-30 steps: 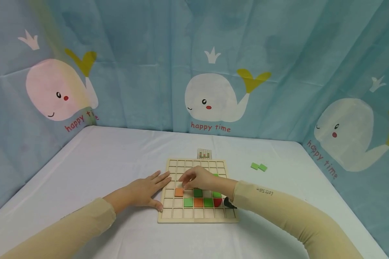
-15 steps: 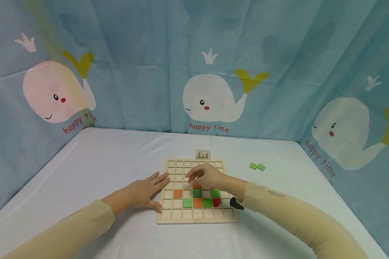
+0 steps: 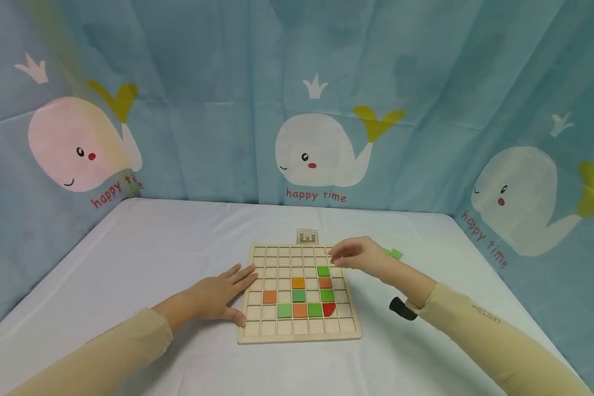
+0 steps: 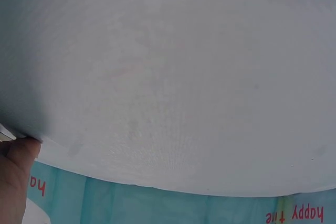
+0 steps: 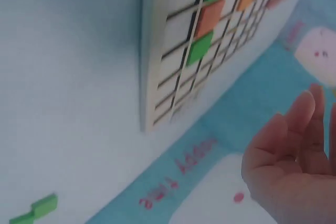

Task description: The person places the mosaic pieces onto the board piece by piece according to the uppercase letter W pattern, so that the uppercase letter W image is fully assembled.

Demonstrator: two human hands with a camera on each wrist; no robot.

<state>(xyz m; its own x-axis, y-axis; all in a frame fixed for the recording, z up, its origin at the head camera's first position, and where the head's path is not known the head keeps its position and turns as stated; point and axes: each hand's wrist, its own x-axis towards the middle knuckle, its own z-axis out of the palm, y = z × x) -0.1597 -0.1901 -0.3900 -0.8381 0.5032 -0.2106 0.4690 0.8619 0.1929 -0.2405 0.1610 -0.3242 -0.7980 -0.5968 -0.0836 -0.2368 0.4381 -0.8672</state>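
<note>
A wooden grid board (image 3: 277,328) lies flat on the table and holds several green and orange tiles and a red rounded piece (image 3: 329,309). My left hand (image 3: 210,294) rests with spread fingers along the board's left edge. Over the board's far right corner hovers my right hand (image 3: 358,256), fingers loosely bent. In the right wrist view, nothing shows between that hand's thumb and fingers (image 5: 303,114). Two loose green tiles (image 3: 396,254) lie just beyond it, partly covered by the hand in the head view. A yellow-orange tile (image 3: 297,282) sits near the board's middle.
A small card (image 3: 307,236) printed with a grid pattern lies at the board's far edge. White cloth (image 3: 168,231) covers the table. Blue curtains with whale prints (image 3: 317,148) stand around its back and sides. A black device (image 3: 402,308) is at my right wrist.
My right hand has lifted off the board's middle and moved right and away from me, uncovering the yellow-orange tile and others. My left hand has stayed at the board's edge.
</note>
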